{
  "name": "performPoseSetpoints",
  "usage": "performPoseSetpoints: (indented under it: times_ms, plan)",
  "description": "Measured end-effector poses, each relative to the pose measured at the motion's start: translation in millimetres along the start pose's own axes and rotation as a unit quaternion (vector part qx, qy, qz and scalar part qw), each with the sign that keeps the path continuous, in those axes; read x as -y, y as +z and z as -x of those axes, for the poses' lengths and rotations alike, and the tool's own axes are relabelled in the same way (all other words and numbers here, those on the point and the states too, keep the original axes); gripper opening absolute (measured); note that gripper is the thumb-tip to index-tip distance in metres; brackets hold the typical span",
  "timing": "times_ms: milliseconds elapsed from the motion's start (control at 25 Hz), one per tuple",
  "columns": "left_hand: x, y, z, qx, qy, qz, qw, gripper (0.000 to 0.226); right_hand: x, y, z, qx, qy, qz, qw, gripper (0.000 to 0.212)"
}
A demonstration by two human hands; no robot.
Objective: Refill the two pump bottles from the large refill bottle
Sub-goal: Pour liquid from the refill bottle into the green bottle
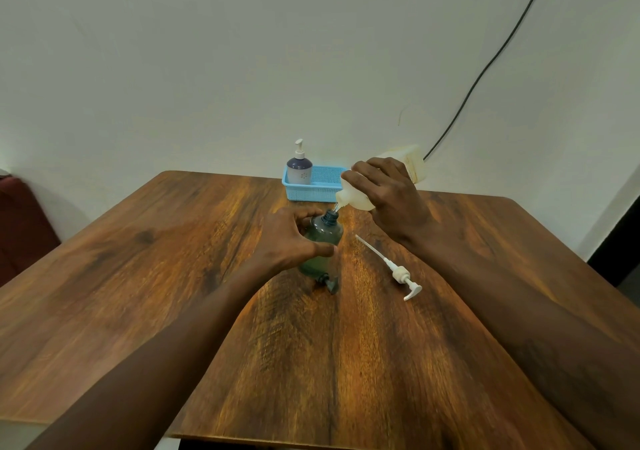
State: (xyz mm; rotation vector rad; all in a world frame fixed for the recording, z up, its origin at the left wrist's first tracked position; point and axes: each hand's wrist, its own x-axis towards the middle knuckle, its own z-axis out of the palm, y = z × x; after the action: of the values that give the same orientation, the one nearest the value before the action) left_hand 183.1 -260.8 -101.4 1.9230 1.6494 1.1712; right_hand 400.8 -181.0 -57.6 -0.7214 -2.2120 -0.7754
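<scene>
A translucent green pump bottle (325,238) stands upright on the wooden table (173,293) with its neck uncovered. My left hand (292,238) grips its side. My right hand (389,193) holds the large cream refill bottle (410,163) tilted down to the left, spout just above the green bottle's neck, and a thin stream of liquid runs between them. The white pump head (398,271) with its long tube lies on the table to the right. A second pump bottle (299,169), purple and white with its pump on, stands in the blue basket (320,189).
A small dark cap (329,281) lies on the table just in front of the green bottle. The basket sits at the table's far edge against a pale wall. A black cable (485,68) runs down the wall at the right. A dark red seat (20,227) is at the far left.
</scene>
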Motion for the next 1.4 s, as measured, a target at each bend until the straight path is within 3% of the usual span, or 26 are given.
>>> performPoseSetpoints:
  times_ms: [1400]
  plan:
    - [2.4,2.3,1.0,-0.003,0.012,0.000,1.000,0.077,3.2,0.9,-2.8,0.019,-0.057,0.014,0.998,0.057]
